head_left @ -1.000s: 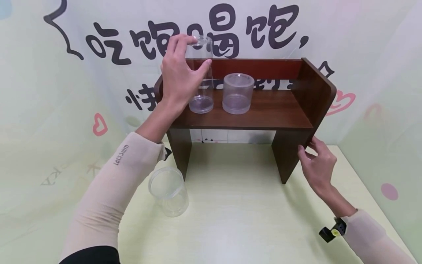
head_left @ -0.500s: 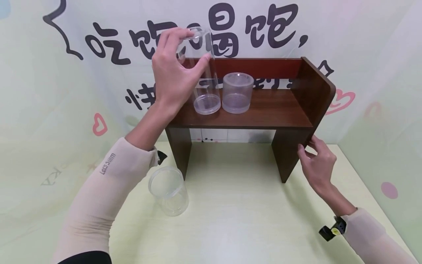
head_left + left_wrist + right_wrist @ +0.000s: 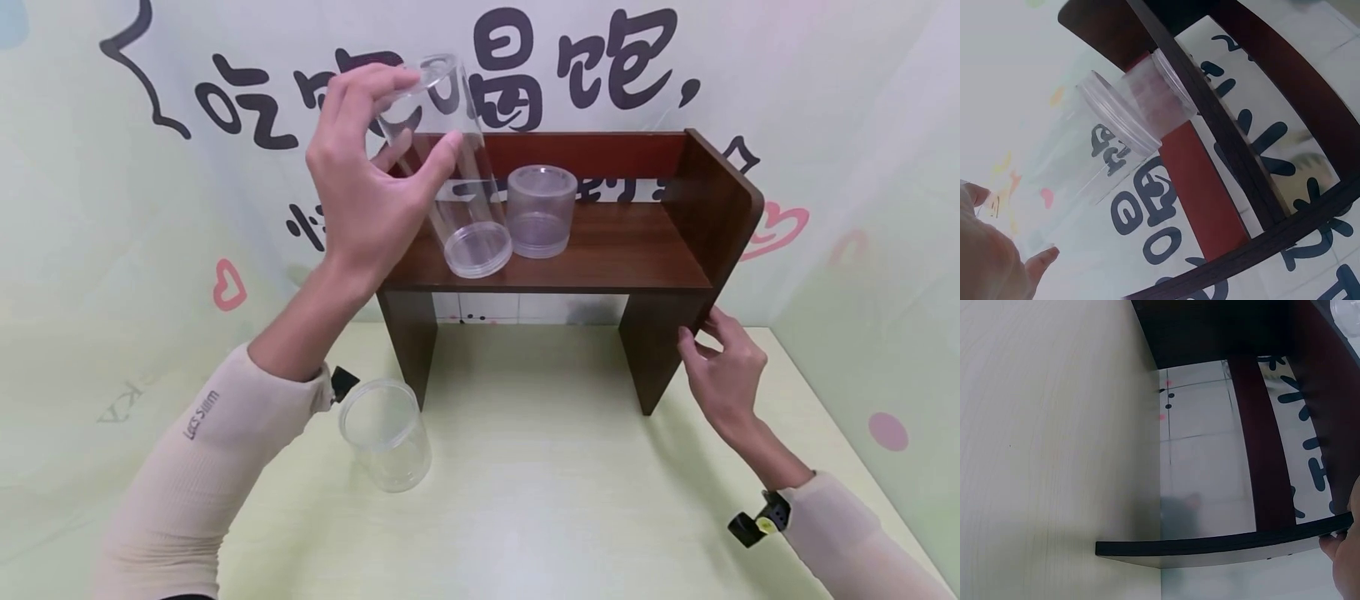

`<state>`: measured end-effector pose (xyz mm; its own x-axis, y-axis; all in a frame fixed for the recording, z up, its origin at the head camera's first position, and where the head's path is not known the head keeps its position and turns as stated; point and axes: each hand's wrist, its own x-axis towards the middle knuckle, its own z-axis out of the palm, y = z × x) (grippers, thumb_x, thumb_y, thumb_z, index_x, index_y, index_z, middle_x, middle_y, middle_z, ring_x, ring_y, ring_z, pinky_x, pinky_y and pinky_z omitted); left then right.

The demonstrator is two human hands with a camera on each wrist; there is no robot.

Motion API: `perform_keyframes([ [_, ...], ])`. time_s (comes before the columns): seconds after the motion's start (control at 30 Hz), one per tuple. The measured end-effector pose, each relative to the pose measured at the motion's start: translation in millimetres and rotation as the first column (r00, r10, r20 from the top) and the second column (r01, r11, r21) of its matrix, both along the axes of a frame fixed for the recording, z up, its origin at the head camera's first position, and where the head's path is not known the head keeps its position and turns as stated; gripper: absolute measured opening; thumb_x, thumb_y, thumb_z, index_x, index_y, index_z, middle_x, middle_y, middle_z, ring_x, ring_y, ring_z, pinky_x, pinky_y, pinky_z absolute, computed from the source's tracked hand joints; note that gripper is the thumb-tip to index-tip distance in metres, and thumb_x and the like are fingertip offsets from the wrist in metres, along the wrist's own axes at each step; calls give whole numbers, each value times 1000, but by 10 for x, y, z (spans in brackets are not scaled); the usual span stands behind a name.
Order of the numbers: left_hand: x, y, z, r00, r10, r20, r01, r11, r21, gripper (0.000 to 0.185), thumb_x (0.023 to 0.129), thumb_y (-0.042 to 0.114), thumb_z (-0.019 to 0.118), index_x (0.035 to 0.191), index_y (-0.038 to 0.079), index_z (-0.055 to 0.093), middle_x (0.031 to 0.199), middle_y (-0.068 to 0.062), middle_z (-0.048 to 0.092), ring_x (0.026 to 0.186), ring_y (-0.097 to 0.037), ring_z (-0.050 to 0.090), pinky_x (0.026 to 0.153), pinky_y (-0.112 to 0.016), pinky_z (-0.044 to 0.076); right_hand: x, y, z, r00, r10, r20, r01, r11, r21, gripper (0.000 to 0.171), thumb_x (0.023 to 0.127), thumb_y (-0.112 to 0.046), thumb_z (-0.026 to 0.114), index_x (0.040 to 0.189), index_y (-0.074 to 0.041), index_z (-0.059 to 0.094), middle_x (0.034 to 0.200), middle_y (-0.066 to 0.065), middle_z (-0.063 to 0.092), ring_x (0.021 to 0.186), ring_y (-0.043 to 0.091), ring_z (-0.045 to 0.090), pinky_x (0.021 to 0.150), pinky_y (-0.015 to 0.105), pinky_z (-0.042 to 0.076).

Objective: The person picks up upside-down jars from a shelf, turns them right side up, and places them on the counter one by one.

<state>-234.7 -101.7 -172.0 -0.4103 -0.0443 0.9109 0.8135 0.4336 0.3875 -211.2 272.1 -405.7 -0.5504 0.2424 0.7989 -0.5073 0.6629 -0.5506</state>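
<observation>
So the tall clear plastic cylinder jar is tilted, its base hovering just over the dark brown wooden shelf, gripped near the top by the left hand. Looks like mid-lift off the shelf; next it needs clearance from the short frosted round jar just beside it. Right hand pinches the shelf's side panel, steadying it. Another clear jar sits on the pale worktop.
</observation>
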Motion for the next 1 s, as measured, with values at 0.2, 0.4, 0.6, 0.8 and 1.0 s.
perform_keyframes([
  [0.2, 178, 20, -74, 997, -77, -2, 77, 996, 39, 46, 87, 17, 85, 126, -2, 70, 132, -10, 64, 121, -14, 64, 87, -29, 64, -17, 5, 7, 1000, -4, -12, 4, 1000, -10, 35, 85, 12, 77, 119, 8, 74, 106, 28, 75, 100, -25, 60, 77, -3, 46],
  [0.4, 335, 59, -238, 986, -163, 13, 161, 983, 92, 44, 85, 9, 84, 124, -5, 68, 131, -11, 63, 122, -16, 66, 88, -35, 64, -19, 5, -3, 1000, 6, -13, -6, 1000, -19, 34, 84, 13, 76, 118, 9, 74, 106, 28, 76, 99, -24, 61, 76, -3, 46],
  [0.6, 421, 90, -414, 972, -234, 19, 229, 963, 142, 45, 85, 7, 83, 125, -7, 67, 131, -11, 64, 117, -21, 68, 88, -38, 65, -9, 16, -20, 1000, -1, -2, 1, 1000, -20, 34, 84, 12, 76, 118, 8, 75, 106, 27, 76, 99, -24, 61, 76, -3, 46],
  [0.8, 480, 133, -635, 946, -321, 31, 313, 937, 157, 48, 85, 6, 82, 126, -11, 63, 134, -14, 62, 121, -28, 66, 89, -42, 64, 31, 19, -10, 1000, 15, 23, -14, 999, -34, 36, 86, 11, 77, 122, 7, 74, 112, 25, 76, 100, -22, 62, 76, -2, 48],
  [1.0, 520, 201, -865, 932, -358, 62, 343, 922, 178, 50, 86, 6, 81, 128, -12, 62, 136, -18, 61, 115, -39, 66, 89, -45, 64, 51, 13, -3, 999, 14, 45, -13, 1000, -27, 38, 87, 11, 76, 124, 9, 72, 114, 26, 75, 101, -23, 61, 77, -1, 49],
])
